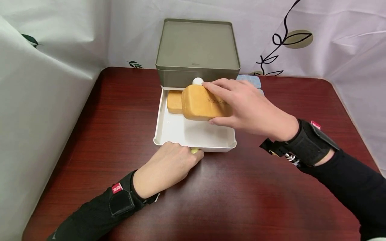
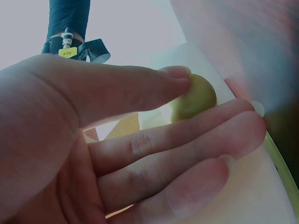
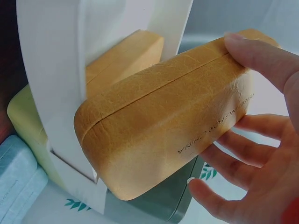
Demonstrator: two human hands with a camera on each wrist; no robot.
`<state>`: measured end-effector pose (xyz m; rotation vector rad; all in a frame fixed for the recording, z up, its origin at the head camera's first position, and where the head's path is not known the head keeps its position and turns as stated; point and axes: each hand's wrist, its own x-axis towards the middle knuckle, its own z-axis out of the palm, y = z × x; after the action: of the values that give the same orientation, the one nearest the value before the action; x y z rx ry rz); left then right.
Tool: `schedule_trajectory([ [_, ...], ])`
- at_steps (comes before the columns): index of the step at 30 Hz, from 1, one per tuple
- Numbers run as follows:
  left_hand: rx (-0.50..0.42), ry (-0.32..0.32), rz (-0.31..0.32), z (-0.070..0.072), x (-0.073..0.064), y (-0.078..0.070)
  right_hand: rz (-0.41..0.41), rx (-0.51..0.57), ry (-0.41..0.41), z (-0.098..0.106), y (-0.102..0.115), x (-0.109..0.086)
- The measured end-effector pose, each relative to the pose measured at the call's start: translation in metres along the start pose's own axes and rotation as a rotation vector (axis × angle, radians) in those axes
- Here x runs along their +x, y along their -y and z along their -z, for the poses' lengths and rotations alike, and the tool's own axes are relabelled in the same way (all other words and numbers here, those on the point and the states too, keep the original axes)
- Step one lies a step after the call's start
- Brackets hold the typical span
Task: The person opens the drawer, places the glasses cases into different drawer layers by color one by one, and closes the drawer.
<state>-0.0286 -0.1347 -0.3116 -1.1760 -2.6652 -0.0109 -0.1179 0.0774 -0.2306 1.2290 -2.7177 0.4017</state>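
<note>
My right hand (image 1: 245, 103) grips a tan leather-look glasses case (image 1: 200, 102), thumb on one side and fingers on the other, holding it tilted above the pulled-out white drawer (image 1: 181, 132). Dark lettering runs along the case (image 3: 163, 126) in the right wrist view. A second tan glasses case (image 1: 174, 102) lies at the drawer's back left, partly hidden by the held one. At the drawer front, my left hand (image 1: 170, 164) pinches a yellow-green round knob (image 1: 195, 151). The left wrist view shows thumb and forefinger on either side of that knob (image 2: 196, 98).
The drawer comes out of a grey-green box (image 1: 197, 45) with a white knob (image 1: 197, 81) on its upper front. Blue cases (image 1: 250, 80) lie beside it at the right. A green case (image 3: 28, 119) shows in the right wrist view. Patterned white cloth (image 1: 340, 50) hangs behind the red-brown table (image 1: 120, 117).
</note>
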Motion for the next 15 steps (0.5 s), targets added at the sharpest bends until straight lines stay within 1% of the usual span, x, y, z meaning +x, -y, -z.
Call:
schedule_trajectory([
  [5,-0.003,-0.007,0.004,0.000,0.000,0.000,0.006,-0.021,0.047,0.000,0.006,0.007],
  [11,0.000,-0.019,0.001,-0.001,0.000,-0.001,0.029,-0.042,0.080,-0.001,0.012,0.014],
  [15,-0.003,-0.026,-0.001,-0.002,0.000,-0.001,0.030,-0.064,0.129,-0.004,0.016,0.020],
])
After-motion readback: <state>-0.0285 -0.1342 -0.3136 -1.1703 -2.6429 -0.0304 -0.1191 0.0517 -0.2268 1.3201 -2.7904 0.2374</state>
